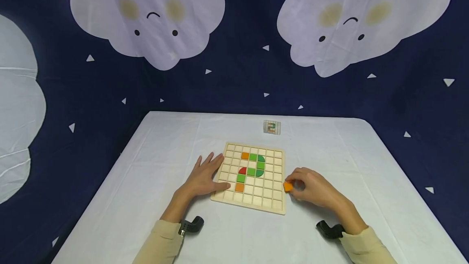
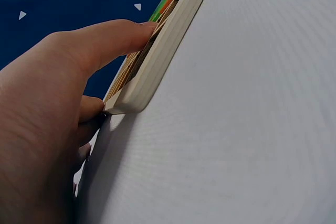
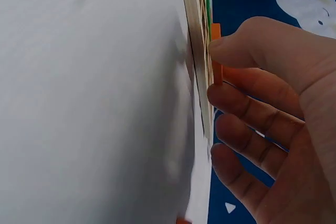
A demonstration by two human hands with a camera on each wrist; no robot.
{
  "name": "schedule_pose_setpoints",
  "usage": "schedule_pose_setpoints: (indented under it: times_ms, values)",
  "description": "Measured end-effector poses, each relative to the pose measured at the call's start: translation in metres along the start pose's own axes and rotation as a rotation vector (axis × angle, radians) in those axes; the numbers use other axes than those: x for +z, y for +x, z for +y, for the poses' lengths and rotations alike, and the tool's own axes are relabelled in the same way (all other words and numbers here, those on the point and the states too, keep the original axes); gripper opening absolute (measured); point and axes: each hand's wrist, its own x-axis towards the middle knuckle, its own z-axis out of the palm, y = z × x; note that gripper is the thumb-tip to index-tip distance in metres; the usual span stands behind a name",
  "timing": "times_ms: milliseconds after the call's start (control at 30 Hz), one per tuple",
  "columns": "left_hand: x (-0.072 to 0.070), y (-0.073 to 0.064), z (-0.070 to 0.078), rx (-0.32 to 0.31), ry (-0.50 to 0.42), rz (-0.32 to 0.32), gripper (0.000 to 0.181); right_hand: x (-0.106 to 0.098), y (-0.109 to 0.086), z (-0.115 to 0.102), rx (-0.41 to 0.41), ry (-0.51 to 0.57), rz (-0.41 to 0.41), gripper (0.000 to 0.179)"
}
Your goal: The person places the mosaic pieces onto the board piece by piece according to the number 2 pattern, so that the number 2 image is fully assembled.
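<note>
A wooden grid board (image 1: 269,194) lies on the table with orange, green and red tiles set in a curved figure across its cells. My left hand (image 1: 203,178) is spread at its left side, thumb resting on the board's top and fingertips against the edge. In the left wrist view the thumb (image 2: 123,38) lies over the raised rim. My right hand (image 1: 315,186) pinches an orange square tile (image 1: 288,187) between thumb and fingers, right at the board's right edge. The right wrist view shows this tile (image 3: 217,72) upright, partly covered by the thumb.
A small pattern card (image 1: 272,127) with a similar coloured figure lies beyond the board. White cloth (image 1: 176,146) covers the table, and a dark blue cloud-print curtain (image 1: 242,84) hangs behind it. In the right wrist view a small red-orange piece (image 3: 182,221) shows at the bottom edge.
</note>
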Motion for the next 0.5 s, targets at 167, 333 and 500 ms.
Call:
schedule_pose_setpoints:
  times_ms: [167, 333, 500]
  values:
    - [-0.001, -0.001, 0.001, 0.000, 0.000, 0.007, 0.105, 0.005, 0.010, -0.007, -0.030, -0.006, -0.018, 0.027]
    - [-0.002, -0.002, 0.003, 0.010, -0.021, 0.016, 0.103, 0.008, 0.018, -0.017, -0.049, 0.001, -0.033, 0.027]
    - [-0.004, -0.002, 0.004, 0.008, -0.021, 0.011, 0.103, 0.011, 0.024, -0.025, -0.067, 0.006, -0.048, 0.027]
